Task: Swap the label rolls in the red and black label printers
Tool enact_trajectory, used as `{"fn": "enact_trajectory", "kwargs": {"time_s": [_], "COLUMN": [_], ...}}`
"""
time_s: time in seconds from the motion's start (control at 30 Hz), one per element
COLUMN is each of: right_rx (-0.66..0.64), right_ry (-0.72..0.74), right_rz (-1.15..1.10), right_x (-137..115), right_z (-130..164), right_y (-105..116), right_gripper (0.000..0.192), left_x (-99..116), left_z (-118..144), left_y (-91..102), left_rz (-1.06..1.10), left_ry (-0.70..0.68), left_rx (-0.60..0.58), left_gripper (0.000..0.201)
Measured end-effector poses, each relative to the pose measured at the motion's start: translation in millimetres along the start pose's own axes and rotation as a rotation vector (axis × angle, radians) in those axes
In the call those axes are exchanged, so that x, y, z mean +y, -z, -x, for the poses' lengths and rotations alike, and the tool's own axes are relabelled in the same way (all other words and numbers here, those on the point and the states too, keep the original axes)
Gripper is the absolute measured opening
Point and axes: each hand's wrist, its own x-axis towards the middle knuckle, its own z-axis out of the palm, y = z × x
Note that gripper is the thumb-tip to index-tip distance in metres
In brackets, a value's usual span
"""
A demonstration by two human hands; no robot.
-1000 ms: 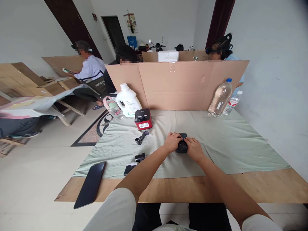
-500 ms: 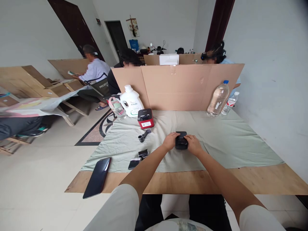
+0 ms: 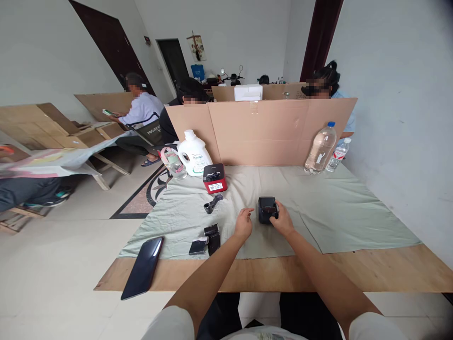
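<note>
A small black boxy device [image 3: 266, 204], much like a mini label printer, rests on the cloth in front of me. My right hand [image 3: 283, 220] grips its right side, thumb at the front corner and fingers along the edge. Just to its left is my left hand [image 3: 245, 224], apart from the device and holding nothing, index finger stretched towards it. Beyond my left forearm lie a black roll with a loose strip [image 3: 211, 204] and a cluster of black rolls and flat black pieces [image 3: 213, 241]. A red and black box-shaped device [image 3: 214, 179] stands farther back.
A cardboard screen [image 3: 262, 134] closes off the table's far side. Before it stand a white jug [image 3: 194, 155], a pink-handled clear bottle [image 3: 174, 164], a large blue-capped bottle [image 3: 321, 148] and a small water bottle [image 3: 339, 155]. A phone [image 3: 143, 268] overhangs the front left edge. Other people sit beyond.
My left hand has let go of the black device and drawn back to the left. The right hand has shifted down its right side, thumb now at the front. The view has tilted slightly up.
</note>
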Motion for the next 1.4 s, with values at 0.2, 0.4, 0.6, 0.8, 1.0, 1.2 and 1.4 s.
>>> {"fn": "enact_trajectory", "kwargs": {"time_s": [0.2,0.4,0.6,0.8,1.0,1.2,1.4], "right_rx": [-0.044,-0.022,0.055,0.253,0.466,0.425,0.385], "right_ry": [0.106,-0.054,-0.16,-0.054,-0.19,-0.486,-0.515], "right_rz": [0.046,0.13,0.312,0.111,0.144,0.263,0.305], "right_x": [-12.6,-28.4,-47.8,7.2,96.5,155.2,171.9], "right_z": [17.9,20.7,14.9,-15.5,-89.8,-126.5,-133.7], "right_y": [1.5,-11.4,-32.4,-5.2,62.6,97.5,89.1], "right_gripper": [0.053,0.055,0.058,0.058,0.07,0.075,0.081], "left_x": [2.8,3.4,10.2,1.6,4.8,18.5,16.2], "left_z": [19.1,21.6,21.9,38.5,77.4,108.1,114.3], "left_y": [-0.6,-8.0,-10.9,21.1,25.6,19.6,33.9], "left_rz": [0.067,0.078,0.096,0.03,-0.258,-0.391,-0.377], "left_ry": [-0.032,0.008,0.03,-0.073,-0.323,-0.525,-0.514], "left_rx": [-0.025,-0.007,0.051,0.046,-0.393,-0.768,-0.845], "left_gripper": [0.043,0.037,0.031,0.028,0.036,0.059,0.062]}}
